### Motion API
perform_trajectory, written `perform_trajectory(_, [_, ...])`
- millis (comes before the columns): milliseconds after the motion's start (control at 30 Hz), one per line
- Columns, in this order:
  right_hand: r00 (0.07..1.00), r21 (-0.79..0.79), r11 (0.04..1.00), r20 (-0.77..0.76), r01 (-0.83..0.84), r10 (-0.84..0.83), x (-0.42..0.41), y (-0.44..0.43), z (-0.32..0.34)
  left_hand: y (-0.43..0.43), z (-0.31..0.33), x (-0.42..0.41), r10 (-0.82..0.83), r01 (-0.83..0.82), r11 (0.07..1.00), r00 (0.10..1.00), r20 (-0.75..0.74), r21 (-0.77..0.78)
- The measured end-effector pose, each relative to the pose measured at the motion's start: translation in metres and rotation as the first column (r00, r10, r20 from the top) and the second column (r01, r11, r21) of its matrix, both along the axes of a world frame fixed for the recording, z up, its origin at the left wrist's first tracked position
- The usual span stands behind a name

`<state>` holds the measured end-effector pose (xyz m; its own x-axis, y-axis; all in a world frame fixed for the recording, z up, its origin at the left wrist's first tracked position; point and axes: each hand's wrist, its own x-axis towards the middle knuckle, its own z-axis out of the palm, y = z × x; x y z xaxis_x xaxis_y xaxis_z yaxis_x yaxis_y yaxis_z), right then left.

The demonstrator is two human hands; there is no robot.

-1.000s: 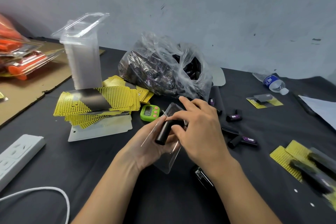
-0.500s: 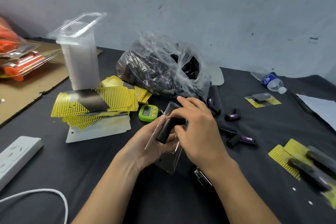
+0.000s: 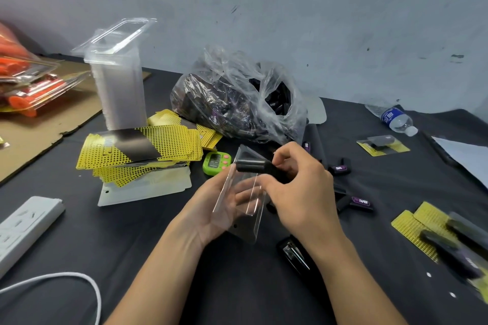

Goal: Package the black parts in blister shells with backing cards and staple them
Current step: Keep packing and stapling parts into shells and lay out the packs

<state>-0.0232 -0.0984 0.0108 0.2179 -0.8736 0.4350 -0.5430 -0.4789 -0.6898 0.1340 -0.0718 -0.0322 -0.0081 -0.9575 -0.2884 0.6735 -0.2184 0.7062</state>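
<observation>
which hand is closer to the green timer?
Left. The left hand, holding the blister shell, sits just in front of the green timer; the right hand, gripping a black part, is farther, to its right.

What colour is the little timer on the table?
The timer is green with pink buttons; head view.

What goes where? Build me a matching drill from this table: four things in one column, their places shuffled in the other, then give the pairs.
Things
1. black part
2. blister shell
3. green timer
4. water bottle

Places
A. lying on its side at the far right of the table
B. held in the left hand
C. on the table just right of the yellow backing cards
D. pinched by the right hand, above the shell

Pairs: 1-D, 2-B, 3-C, 4-A
</observation>
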Motion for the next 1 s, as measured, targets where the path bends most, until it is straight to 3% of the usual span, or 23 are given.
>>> perform_trajectory(67, [0.999, 0.077, 0.997, 0.044, -0.030, 0.027, -0.004, -0.006, 0.003, -0.001, -0.002, 0.001, 0.006, -0.006, 1.000, 1.000, -0.022, 0.003])
perform_trajectory(300, [0.997, 0.194, 0.979, -0.062, 0.062, -0.051, -0.001, -0.006, 0.008, 0.000, -0.006, 0.003, -0.017, -0.001, 0.990, 0.992, -0.125, -0.139])
perform_trajectory(433, [0.989, 0.250, 0.960, -0.101, 0.129, -0.106, 0.008, 0.001, 0.003, -0.001, -0.008, 0.003, -0.008, -0.019, 0.971, 0.994, -0.113, -0.238])
perform_trajectory(567, [0.979, 0.188, 0.970, -0.166, 0.152, -0.121, 0.020, 0.008, -0.002, 0.000, -0.005, 0.003, -0.030, -0.015, 0.963, 0.986, -0.162, -0.268])
perform_trajectory(733, [0.966, 0.001, 0.981, -0.171, 0.195, -0.192, 0.028, 0.014, -0.006, 0.003, -0.002, 0.003, -0.037, -0.026, 0.960, 0.976, -0.216, -0.280])
perform_trajectory(933, [0.944, -0.003, 0.981, -0.273, 0.192, -0.185, 0.027, 0.017, -0.003, 0.003, -0.007, 0.008, -0.068, -0.019, 0.947, 0.964, -0.257, -0.322])
perform_trajectory(1000, [0.952, -0.041, 0.973, -0.203, 0.227, -0.231, 0.022, 0.016, 0.000, 0.002, -0.008, 0.009, -0.075, -0.031, 0.935, 0.956, -0.284, -0.353])
